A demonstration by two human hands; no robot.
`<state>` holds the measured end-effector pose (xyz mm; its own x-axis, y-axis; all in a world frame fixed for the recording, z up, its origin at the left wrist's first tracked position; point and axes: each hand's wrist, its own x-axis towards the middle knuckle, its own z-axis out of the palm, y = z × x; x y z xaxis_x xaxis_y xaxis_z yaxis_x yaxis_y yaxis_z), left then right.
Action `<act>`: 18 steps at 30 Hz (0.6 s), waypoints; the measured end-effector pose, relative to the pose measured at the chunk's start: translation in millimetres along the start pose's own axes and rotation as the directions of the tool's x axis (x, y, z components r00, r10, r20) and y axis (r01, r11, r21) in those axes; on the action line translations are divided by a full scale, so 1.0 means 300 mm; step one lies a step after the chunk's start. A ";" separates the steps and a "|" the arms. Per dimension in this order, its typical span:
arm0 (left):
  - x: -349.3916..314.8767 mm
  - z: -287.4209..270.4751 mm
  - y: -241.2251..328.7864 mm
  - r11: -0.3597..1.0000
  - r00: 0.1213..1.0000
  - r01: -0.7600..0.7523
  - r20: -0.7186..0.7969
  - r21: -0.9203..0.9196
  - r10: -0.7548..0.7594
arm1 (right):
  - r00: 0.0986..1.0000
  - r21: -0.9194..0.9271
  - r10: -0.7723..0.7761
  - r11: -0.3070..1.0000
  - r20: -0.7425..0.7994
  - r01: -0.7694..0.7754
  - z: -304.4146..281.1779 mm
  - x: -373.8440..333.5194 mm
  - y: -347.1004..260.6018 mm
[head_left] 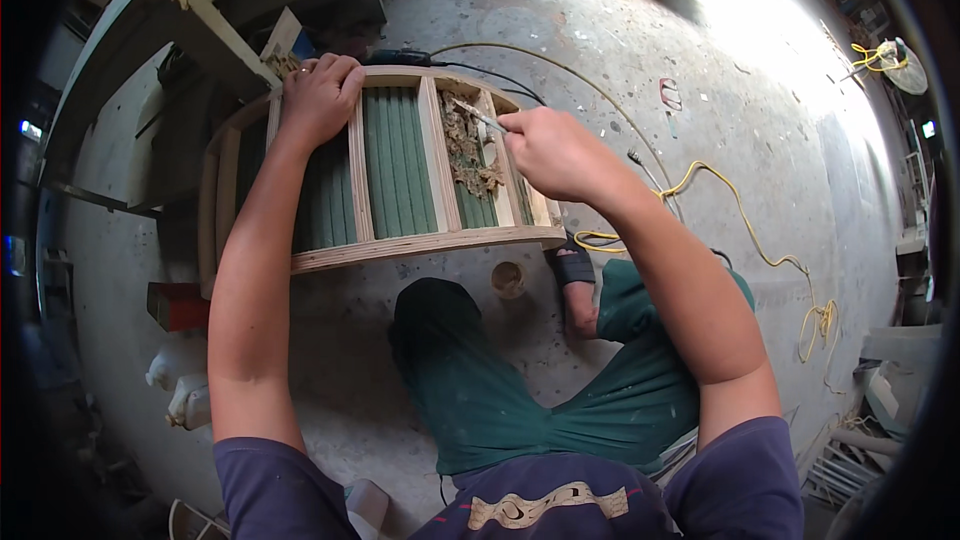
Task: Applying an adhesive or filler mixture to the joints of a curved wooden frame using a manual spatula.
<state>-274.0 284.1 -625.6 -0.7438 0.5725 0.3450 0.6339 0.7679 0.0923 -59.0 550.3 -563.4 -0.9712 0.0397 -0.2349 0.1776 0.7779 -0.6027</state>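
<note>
In front of me lies a curved wooden frame [440, 240] with several plywood ribs and green slatted panels [398, 155] between them. My left hand [322, 95] grips its far rail, the fingers curled over the top edge. My right hand [550, 150] is closed round a slim, grey-shafted tool [487, 121], its pale tip pointing left into a bay near the frame's right end. Brown, ragged fibrous material [468, 145] fills much of that bay, over the green slats. The tool's exact kind is too small to tell.
A small round tub [508, 280] stands on the floor between my legs and the frame. Behind the frame lie a dark power tool [400, 57] and a hose. Yellow cord [745, 215] runs across the concrete at right. White jugs [185, 380] stand at left.
</note>
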 end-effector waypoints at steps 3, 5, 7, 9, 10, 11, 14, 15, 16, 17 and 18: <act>0.019 0.002 0.019 1.000 1.000 -0.012 0.005 -0.001 0.012 | 0.996 -0.047 -0.031 0.999 -0.084 0.027 0.067 0.031 -0.009; 0.020 0.003 0.017 1.000 1.000 -0.006 0.021 -0.016 0.006 | 0.989 -0.054 -0.064 0.997 -0.135 0.057 0.122 0.036 -0.044; 0.014 0.002 0.015 1.000 1.000 -0.011 0.015 -0.018 0.011 | 0.984 -0.023 -0.102 0.995 -0.145 0.099 0.165 0.019 -0.058; 0.013 0.005 0.014 1.000 1.000 -0.014 0.007 -0.024 0.015 | 0.968 -0.017 -0.171 0.985 -0.184 0.171 0.165 -0.004 -0.045; 0.006 0.003 0.003 1.000 1.000 -0.012 0.008 -0.018 0.012 | 0.967 -0.011 -0.176 0.984 -0.184 0.177 0.149 -0.011 -0.028; 0.007 0.002 -0.002 1.000 1.000 -0.012 0.007 -0.016 0.013 | 0.966 -0.016 -0.168 0.986 -0.197 0.168 0.124 -0.015 -0.007; 0.014 0.009 0.002 0.999 0.999 -0.038 -0.005 -0.022 0.038 | 0.963 -0.026 -0.150 0.989 -0.222 0.148 0.096 -0.012 0.023; 0.019 0.009 0.003 0.999 0.999 -0.041 -0.004 -0.021 0.041 | 0.963 -0.054 -0.163 0.986 -0.213 0.155 0.107 -0.001 0.030; 0.019 0.011 0.001 0.999 0.999 -0.038 -0.006 -0.023 0.038 | 0.964 -0.080 -0.174 0.984 -0.202 0.161 0.122 0.006 0.036; 0.019 0.012 0.000 0.999 0.999 -0.036 -0.008 -0.024 0.036 | 0.964 -0.076 -0.172 0.984 -0.202 0.159 0.138 0.004 0.043; 0.015 0.013 -0.001 0.999 0.999 -0.038 -0.005 -0.024 0.038 | 0.955 -0.080 -0.201 0.979 -0.220 0.188 0.157 -0.004 0.049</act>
<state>-278.3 287.6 -627.6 -0.7182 0.5999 0.3525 0.6666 0.7385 0.1014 -47.8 532.2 -608.0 -0.9977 0.0195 0.0646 -0.0211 0.8191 -0.5732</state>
